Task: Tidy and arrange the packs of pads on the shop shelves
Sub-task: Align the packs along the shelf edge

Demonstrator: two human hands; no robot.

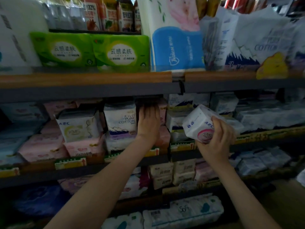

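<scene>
My right hand [216, 139] grips a white ABC pack of pads with a pink round label [198, 123], held tilted in front of the middle shelf [115, 160]. My left hand [148, 123] reaches into a dark gap on that shelf, fingers straight, between a white Pure Cotton pack [121, 120] and pink packs [163, 113] at its right. What the fingertips touch is hidden in shadow. Left of the Pure Cotton pack stands a white ABC pack with a green label [77, 128] on top of pink packs [82, 147].
The upper shelf [85, 78] carries green tissue packs [92, 50], a blue and white tissue bundle [176, 47] and white Cotton packs [257, 45]. Lower shelves hold several more packs [181, 210]. Price tags [71, 162] line the middle shelf's edge.
</scene>
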